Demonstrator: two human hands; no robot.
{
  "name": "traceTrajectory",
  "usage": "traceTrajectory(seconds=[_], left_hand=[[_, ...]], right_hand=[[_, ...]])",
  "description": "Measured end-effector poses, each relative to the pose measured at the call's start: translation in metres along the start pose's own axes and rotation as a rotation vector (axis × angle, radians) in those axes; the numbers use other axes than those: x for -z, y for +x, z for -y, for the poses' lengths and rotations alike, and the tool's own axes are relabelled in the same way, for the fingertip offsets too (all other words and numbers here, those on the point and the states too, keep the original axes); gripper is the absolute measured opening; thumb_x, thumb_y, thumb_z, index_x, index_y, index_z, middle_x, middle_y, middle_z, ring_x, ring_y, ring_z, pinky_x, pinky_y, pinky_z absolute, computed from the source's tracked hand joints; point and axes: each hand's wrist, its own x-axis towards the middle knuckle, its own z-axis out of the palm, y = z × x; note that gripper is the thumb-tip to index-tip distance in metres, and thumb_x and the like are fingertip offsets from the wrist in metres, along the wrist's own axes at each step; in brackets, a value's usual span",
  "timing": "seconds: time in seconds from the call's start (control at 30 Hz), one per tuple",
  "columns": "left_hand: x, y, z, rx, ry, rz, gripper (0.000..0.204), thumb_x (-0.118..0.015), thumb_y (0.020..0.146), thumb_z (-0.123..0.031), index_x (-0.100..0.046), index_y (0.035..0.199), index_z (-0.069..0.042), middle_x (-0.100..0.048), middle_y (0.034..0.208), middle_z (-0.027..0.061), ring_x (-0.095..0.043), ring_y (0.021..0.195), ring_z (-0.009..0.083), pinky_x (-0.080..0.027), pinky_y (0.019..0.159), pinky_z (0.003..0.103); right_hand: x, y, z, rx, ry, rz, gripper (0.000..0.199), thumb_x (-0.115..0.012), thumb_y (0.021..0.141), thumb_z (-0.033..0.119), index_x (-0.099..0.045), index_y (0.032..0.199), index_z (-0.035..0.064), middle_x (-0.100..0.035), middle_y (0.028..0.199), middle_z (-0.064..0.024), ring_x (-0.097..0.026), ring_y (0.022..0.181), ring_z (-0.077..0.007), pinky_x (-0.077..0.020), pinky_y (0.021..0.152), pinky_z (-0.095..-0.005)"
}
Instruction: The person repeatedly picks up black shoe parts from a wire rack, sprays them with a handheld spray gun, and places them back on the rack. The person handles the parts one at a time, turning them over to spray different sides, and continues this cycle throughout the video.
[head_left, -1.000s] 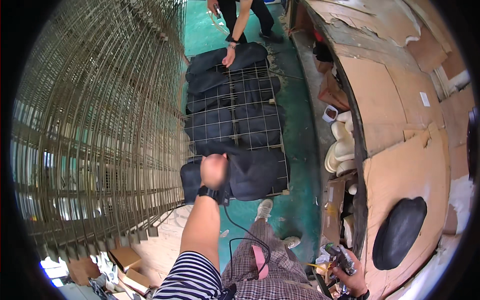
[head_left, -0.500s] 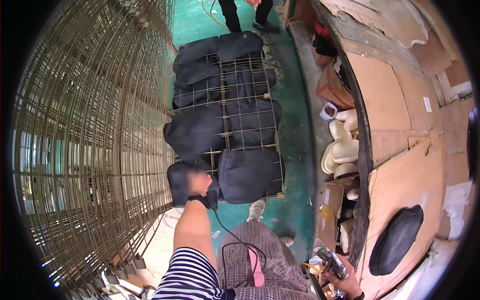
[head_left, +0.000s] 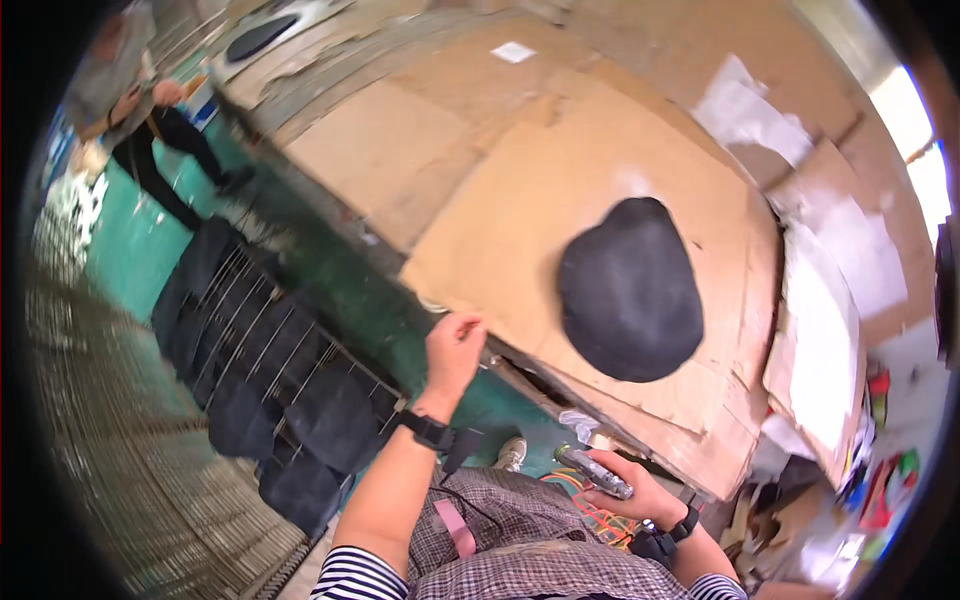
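My left hand (head_left: 457, 350) is in the air by the near edge of the cardboard-covered bench (head_left: 470, 270). Its fingers are curled in, with nothing showing in them. On the bench lies a rounded black sheet piece (head_left: 632, 290), apart from both hands. Low at the right, my right hand (head_left: 640, 490) is closed around a grey metallic hand tool (head_left: 608, 474) with a greenish end; its exact kind is not clear. Left of the bench, several black pieces (head_left: 335, 420) rest on a wire rack (head_left: 268, 350).
Tall wire grids (head_left: 110, 430) stand along the left side. A person (head_left: 125, 100) is at the far left, near the rack's end. Orange and yellow hoses (head_left: 590, 510) hang beside my apron. White sheets (head_left: 820, 320) lie at the bench's right end, with clutter beyond.
My view has swung right toward the bench. My left hand has left the black piece on the rack and come near the bench edge. The tool stays in my right hand.
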Motion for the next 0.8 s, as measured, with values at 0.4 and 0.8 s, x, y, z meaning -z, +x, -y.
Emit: traceTrajectory(seconds=[0.4,0.8], left_hand=[[-0.204,0.034,-0.003,-0.048,0.929,0.175,0.028,-0.064,0.076,-0.018,-0.064,0.103,-0.008,-0.063,0.098,0.0154,-0.060,0.095,0.0336,-0.047,0.081,0.046],[-0.162,0.067,-0.120,0.526,-1.007,0.568,0.016,-0.054,0.084,-0.007,-0.058,0.098,0.001,-0.065,0.103,0.0141,-0.061,0.095,0.0269,-0.048,0.087,0.042]], right_hand=[[0.057,-0.166,-0.132,-0.280,0.607,-0.593,0.058,-0.073,0.077,0.002,-0.048,0.129,0.0036,-0.061,0.093,-0.0019,-0.058,0.085,-0.0089,-0.0489,0.079,-0.0272],[0.054,-0.124,-0.175,-0.122,0.413,-0.389,0.058,-0.073,0.078,0.004,-0.048,0.130,0.0045,-0.061,0.105,-0.0045,-0.060,0.092,-0.0127,-0.0479,0.084,-0.0290]])
